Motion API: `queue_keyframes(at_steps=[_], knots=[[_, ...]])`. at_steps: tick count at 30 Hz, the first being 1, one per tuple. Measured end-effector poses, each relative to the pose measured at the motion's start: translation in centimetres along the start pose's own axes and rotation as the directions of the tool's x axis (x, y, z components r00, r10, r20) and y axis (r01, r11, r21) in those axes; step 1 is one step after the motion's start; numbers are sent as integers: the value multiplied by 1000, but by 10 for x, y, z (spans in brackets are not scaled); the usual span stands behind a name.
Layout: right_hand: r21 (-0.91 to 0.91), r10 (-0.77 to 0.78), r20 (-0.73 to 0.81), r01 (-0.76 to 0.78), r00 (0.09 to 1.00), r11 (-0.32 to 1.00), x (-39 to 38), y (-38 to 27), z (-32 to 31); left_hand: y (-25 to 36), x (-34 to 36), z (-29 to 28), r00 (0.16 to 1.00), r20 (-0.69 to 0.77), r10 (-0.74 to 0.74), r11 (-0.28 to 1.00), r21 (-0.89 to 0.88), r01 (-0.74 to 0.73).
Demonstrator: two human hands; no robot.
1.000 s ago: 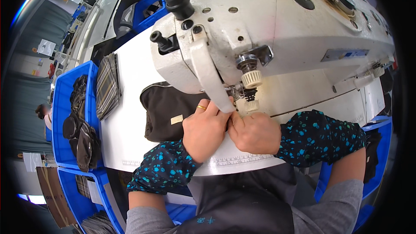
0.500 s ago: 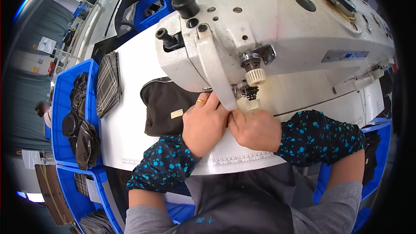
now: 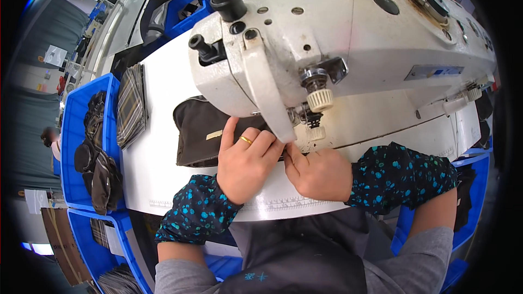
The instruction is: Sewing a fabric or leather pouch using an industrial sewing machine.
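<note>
A dark brown fabric pouch (image 3: 196,130) lies on the white sewing table, partly under the head of a sewing machine (image 3: 338,32). A zipper runs along its far edge, and a small cream label (image 3: 214,135) shows on its upper face. My left hand (image 3: 245,158), a ring on one finger, rests on the pouch's right part with the fingers stretched and the index finger apart. Close beside it, just below the machine's white lever (image 3: 268,92), my right hand (image 3: 321,174) is closed, thumb and fingertips pinching the pouch's near edge. The needle area is hidden behind the machine head.
Folded plaid fabric pieces (image 3: 132,106) lie at the table's left edge. Beyond them stands a blue bin (image 3: 68,147) of dark pouches, with another blue bin (image 3: 81,239) nearer. More blue bins are at the right and far back. A ruler scale (image 3: 289,204) marks the table's front.
My left hand has shifted slightly left and spread its fingers, the index finger lifting away from the others. The pouch has turned a little and its label sits farther left. My right hand stays nearly in place.
</note>
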State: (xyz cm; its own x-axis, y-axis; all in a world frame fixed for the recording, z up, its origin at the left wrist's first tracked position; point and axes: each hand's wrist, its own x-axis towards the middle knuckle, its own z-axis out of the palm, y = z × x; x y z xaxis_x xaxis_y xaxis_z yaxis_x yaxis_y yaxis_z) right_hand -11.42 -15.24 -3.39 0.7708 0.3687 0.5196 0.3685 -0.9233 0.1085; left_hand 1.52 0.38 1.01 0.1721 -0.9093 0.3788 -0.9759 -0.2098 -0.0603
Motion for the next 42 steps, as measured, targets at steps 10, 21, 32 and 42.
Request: queue_keyframes(at_steps=[10, 21, 32, 42], knots=[[12, -12, 12, 12, 1000, 1000, -2, -12, -7, 0, 1, 11, 1000, 3, 28, 980, -197, -27], [-21, 98, 7, -98, 995, 995, 5, 0, 9, -12, 16, 25, 998, -58, 11, 985, -171, -21], [31, 123, 9, -123, 992, 992, 6, 12, 6, -20, 6, 6, 998, 0, -69, 997, -23, 69], [193, 190, 55, -197, 980, 961, 10, 10, 8, -22, 10, 10, 999, -44, 32, 992, -122, -37]])
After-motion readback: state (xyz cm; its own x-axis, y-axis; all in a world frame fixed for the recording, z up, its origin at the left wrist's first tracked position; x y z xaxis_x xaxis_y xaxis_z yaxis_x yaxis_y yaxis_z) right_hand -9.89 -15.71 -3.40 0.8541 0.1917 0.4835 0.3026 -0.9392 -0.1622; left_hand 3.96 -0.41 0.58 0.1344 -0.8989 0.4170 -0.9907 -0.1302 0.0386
